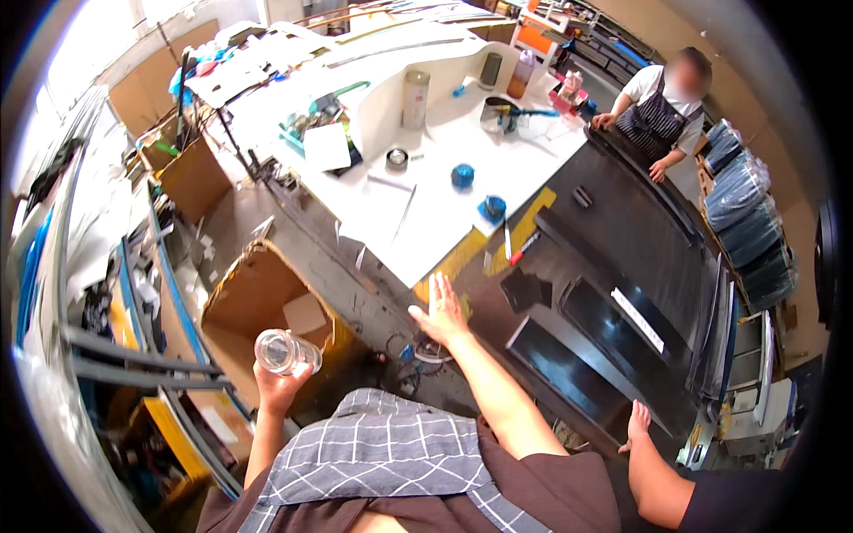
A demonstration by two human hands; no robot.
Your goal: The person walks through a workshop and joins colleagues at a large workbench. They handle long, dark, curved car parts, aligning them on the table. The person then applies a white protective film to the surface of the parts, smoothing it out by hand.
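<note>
My left hand (277,388) is wrapped round a clear see-through jar (281,349), its round end turned up toward me. The jar is beside the open cardboard box (233,274). In front of me my right hand (440,313) is stretched out, palm down with the fingers apart and nothing in it. It is close to the near corner of the white tabletop (378,226) and the yellow strip beside it. Whether its fingertips touch that corner I cannot tell.
Glossy black panels (569,373) lie on the dark table to the right, near a red marker (524,250). Another person's hand (637,425) is at the lower right. A co-worker (657,107) stands at the far right. Blue rolls (462,176) sit on the white tabletop.
</note>
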